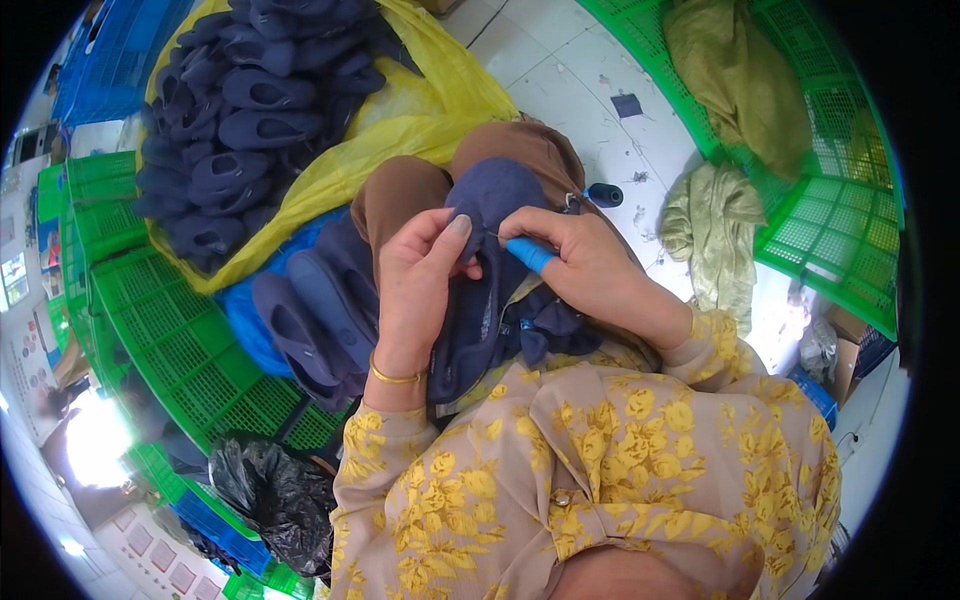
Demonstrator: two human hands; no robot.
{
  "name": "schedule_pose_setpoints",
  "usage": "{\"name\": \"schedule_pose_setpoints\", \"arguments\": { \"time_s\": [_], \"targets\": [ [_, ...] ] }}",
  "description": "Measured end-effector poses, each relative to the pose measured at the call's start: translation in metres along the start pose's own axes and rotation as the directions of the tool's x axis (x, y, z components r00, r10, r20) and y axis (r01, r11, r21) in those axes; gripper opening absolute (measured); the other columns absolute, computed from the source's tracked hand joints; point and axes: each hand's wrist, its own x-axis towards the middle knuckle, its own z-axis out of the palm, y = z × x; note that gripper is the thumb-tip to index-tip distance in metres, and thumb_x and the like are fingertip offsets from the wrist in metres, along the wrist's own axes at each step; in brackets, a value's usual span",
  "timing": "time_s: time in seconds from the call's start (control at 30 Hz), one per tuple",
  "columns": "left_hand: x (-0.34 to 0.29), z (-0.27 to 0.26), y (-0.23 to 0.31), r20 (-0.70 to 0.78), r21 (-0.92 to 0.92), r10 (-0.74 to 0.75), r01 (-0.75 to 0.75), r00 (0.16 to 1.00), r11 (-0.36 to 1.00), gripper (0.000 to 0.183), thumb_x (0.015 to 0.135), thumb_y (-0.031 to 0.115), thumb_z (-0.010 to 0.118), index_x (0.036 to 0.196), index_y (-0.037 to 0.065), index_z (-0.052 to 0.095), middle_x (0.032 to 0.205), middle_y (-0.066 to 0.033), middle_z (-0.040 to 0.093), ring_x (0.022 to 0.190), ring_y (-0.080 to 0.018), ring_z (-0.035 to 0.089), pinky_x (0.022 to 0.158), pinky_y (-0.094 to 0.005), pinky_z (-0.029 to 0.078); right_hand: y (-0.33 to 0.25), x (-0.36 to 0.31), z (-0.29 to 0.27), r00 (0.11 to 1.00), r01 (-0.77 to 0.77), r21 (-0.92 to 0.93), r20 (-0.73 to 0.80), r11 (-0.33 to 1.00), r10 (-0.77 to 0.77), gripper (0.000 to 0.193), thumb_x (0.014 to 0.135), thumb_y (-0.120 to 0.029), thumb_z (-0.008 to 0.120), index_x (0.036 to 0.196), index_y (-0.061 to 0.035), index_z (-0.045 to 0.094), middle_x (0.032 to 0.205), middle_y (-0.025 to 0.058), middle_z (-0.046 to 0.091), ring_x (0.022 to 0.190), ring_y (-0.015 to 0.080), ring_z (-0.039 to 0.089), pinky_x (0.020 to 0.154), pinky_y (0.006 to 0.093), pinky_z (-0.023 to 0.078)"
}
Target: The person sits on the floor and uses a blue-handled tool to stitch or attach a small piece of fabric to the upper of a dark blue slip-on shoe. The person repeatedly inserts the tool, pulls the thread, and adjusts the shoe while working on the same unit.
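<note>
A dark navy fabric slipper (497, 190) rests across my lap, its rounded toe pointing away from me. My left hand (412, 280), with a gold bangle at the wrist, pinches the slipper's edge between thumb and fingers. Close beside it, my right hand (592, 262) is closed in a pinch against the slipper's middle. Blue tape (528, 254) wraps one of its digits. Something thin shows at those fingertips, too small to make out. More navy fabric pieces (545, 325) lie below my hands on my lap.
Several navy slippers (320, 310) lean at my left thigh. A yellow bag (425, 115) holds a heap of slippers (265, 95). Green crates (195, 340) stand left, another green crate (830, 235) right. A dark thread spool (605, 195), crumpled cloth (708, 225) and black plastic bag (270, 490) lie around.
</note>
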Motion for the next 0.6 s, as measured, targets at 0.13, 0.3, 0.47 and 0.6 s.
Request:
{"name": "schedule_pose_setpoints", "arguments": {
  "time_s": [0.13,0.3,0.47,0.6],
  "targets": [
    [0.001,0.0,0.0,0.001,-0.011,-0.02,0.02,1.0,1.0,0.016,0.096,0.014,0.061,0.103,-0.001,0.064,0.082,-0.0008,0.063,0.067,-0.0076,0.057,0.063,-0.0227,0.05,0.003,-0.001,0.004,0.995,0.069,0.008,-0.077,0.998,-0.069,0.027,0.082,0.003,0.052,0.105,-0.0067,0.062,0.087,0.0141,0.066,0.078,0.03,0.063,0.07,0.0357,0.049],
    [0.004,0.0,-0.001,0.015,-0.062,-0.058,0.059,0.998,0.996,0.016,0.096,0.013,0.061,0.103,-0.001,0.064,0.082,-0.0021,0.063,0.066,-0.0088,0.059,0.061,-0.0242,0.053,0.007,0.0,0.013,0.99,0.071,-0.014,-0.12,0.997,-0.072,0.034,0.077,0.006,0.05,0.106,-0.008,0.06,0.088,0.0178,0.067,0.081,0.0396,0.065,0.07,0.0428,0.05],
    [0.004,0.001,-0.002,0.015,-0.138,-0.086,0.087,0.996,0.987,0.015,0.096,0.011,0.06,0.103,-0.002,0.064,0.081,-0.0034,0.064,0.065,-0.0096,0.06,0.062,-0.0267,0.057,0.006,0.0,0.02,0.983,0.058,-0.051,-0.171,0.997,-0.066,0.03,0.076,0.006,0.051,0.103,-0.0064,0.055,0.088,0.0191,0.066,0.082,0.0408,0.064,0.069,0.048,0.049],
    [0.003,0.001,-0.003,0.009,-0.167,-0.095,0.095,0.995,0.981,0.014,0.096,0.01,0.059,0.103,-0.001,0.063,0.08,-0.0034,0.063,0.064,-0.01,0.061,0.063,-0.0273,0.058,0.009,0.002,0.025,0.972,0.065,-0.091,-0.221,0.994,-0.083,0.025,0.08,0.004,0.053,0.103,-0.0054,0.052,0.083,0.0193,0.065,0.079,0.0394,0.064,0.066,0.046,0.048]
  ]
}}
